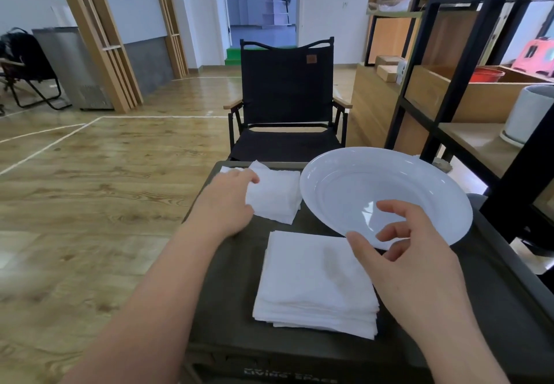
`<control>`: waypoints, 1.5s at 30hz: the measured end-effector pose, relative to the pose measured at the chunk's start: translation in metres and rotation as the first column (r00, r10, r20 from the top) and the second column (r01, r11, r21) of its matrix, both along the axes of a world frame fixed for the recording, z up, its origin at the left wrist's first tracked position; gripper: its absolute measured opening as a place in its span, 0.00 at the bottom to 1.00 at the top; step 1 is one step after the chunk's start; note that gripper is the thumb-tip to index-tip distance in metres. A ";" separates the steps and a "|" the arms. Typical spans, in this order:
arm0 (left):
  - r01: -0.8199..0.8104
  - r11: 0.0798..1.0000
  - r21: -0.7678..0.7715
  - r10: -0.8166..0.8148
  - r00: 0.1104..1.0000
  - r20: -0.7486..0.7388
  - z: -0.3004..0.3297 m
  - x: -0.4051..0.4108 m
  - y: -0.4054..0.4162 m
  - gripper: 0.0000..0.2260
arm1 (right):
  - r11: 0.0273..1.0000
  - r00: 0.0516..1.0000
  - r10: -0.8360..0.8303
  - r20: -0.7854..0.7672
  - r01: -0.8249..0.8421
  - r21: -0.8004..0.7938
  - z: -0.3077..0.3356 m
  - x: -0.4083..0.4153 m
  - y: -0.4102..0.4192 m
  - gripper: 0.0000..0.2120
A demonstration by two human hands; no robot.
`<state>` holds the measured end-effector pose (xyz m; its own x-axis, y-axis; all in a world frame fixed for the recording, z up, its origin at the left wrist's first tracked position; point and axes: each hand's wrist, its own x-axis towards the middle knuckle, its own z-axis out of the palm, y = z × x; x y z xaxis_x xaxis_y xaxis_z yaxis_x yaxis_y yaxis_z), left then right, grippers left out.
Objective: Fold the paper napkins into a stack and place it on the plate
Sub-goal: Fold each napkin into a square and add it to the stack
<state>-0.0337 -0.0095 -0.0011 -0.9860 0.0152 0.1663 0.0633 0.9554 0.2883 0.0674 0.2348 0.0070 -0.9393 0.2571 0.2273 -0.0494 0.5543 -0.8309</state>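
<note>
The left hand [232, 200] lies at mid-frame on the small folded napkin stack [274, 196], fingertips pressing its left edge; whether they pinch it I cannot tell. That stack sits on the dark table [236, 266], just left of the white plate [386, 194]. The right hand [410, 266] hovers lower right, grip spread and loosely curled, holding nothing, over the plate's near rim. A bigger napkin pile [314, 281] lies below centre, just left of that hand. The plate lies to the right of the small stack, so the left hand, already on it, looks better placed to carry it across.
</note>
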 end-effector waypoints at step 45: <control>-0.068 0.991 -0.116 0.045 0.980 -0.196 0.011 0.064 -0.050 0.10 | 0.985 0.989 0.127 -0.072 -0.134 -0.108 0.010 0.002 0.004 0.17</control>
